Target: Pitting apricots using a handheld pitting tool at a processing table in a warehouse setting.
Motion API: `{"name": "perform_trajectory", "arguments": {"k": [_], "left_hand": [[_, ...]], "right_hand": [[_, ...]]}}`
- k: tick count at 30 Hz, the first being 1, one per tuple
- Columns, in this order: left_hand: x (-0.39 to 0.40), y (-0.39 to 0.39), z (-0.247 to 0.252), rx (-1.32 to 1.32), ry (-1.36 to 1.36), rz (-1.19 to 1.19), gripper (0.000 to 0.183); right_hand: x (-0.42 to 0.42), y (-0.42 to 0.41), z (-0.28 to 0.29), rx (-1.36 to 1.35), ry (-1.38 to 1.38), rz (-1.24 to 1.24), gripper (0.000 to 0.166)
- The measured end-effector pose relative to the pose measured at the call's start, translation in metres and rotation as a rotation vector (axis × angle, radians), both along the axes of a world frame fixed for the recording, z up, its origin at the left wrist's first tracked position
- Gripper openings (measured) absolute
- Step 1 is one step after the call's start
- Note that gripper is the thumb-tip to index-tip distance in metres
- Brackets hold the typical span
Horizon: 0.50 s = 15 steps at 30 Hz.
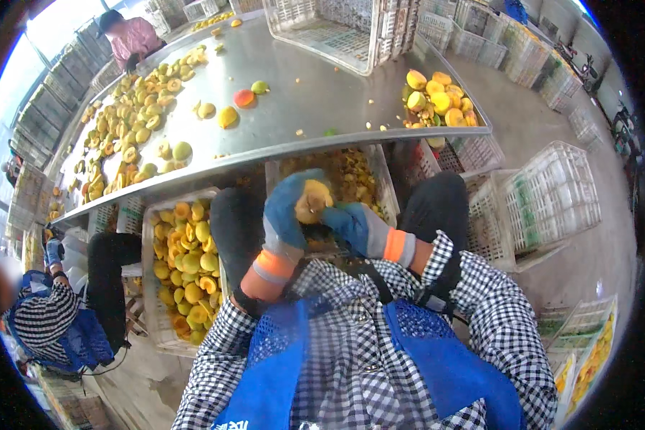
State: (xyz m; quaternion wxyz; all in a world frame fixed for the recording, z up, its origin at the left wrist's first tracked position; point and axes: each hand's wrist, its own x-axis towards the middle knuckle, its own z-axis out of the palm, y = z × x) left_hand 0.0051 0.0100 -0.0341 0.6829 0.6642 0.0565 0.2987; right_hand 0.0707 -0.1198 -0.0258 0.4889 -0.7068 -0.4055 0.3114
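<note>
In my left hand [285,209], gloved in blue and grey, is a yellow-brown peach half [310,203] with its cut side and brown centre facing up. My right hand [355,227], in a matching glove, has its fingers bent at the fruit's right edge. Whether a small tool sits in those fingers cannot be told. Both hands are between my knees, above a plastic crate [391,196] with small yellow fruit scraps in it. By my left knee stands a white crate [148,301] full of yellow peach halves [191,263].
Ahead is a metal table [322,102] with a raised edge. Many cut peaches [134,123] lie on its left side, a smaller pile [441,99] at its right corner. An upturned crate [344,37] stands farther back. Co-workers sit at left [59,317] and far left [134,40].
</note>
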Motion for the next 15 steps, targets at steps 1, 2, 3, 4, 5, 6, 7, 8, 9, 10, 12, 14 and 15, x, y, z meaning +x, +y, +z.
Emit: {"name": "perform_trajectory", "arguments": {"k": [1,2,3,4,5,6,7,8,9,10,12,14,15], "left_hand": [[0.002,-0.003,0.013,-0.145,0.021,-0.076,0.027],[-0.001,-0.012,0.022,-0.29,0.044,-0.153,0.027],[0.004,-0.008,0.015,0.153,0.044,-0.043,0.025],[0.001,-0.008,0.02,0.674,-0.093,0.099,0.022],[0.002,-0.015,0.019,0.473,-0.001,0.077,0.019],[-0.001,-0.018,0.013,0.094,0.03,0.041,0.019],[-0.002,-0.016,0.007,-0.048,0.124,-0.012,0.019],[0.001,-0.01,0.01,0.045,0.121,-0.067,0.019],[0.0,-0.007,0.01,0.136,0.145,-0.119,0.019],[0.0,-0.006,0.011,0.143,0.149,-0.113,0.019],[0.002,-0.006,0.015,0.616,0.138,-0.093,0.02],[0.001,-0.005,0.013,0.586,0.171,-0.163,0.019],[-0.001,-0.005,0.012,0.554,0.203,-0.227,0.019]], "right_hand": [[0.008,-0.001,-0.013,0.128,-0.112,0.068,0.024],[0.001,-0.006,-0.024,0.212,-0.109,0.096,0.021],[-0.006,-0.009,-0.03,0.307,-0.116,0.127,0.022],[-0.013,-0.008,-0.038,0.405,-0.119,0.184,0.025],[-0.016,-0.006,-0.035,0.311,-0.304,0.133,0.027],[-0.021,-0.001,-0.031,0.215,-0.488,0.096,0.03],[-0.023,0.0,-0.026,0.529,-0.437,0.1,0.027],[-0.02,-0.003,-0.011,0.346,-0.049,0.092,0.025],[-0.024,-0.007,0.011,0.152,0.36,0.082,0.023],[-0.017,-0.007,-0.002,0.158,0.364,0.089,0.023],[-0.003,-0.017,-0.043,0.238,0.015,0.244,0.019],[-0.017,-0.021,-0.057,0.317,0.069,0.179,0.017],[-0.022,-0.023,-0.054,0.295,0.2,0.157,0.018]]}}
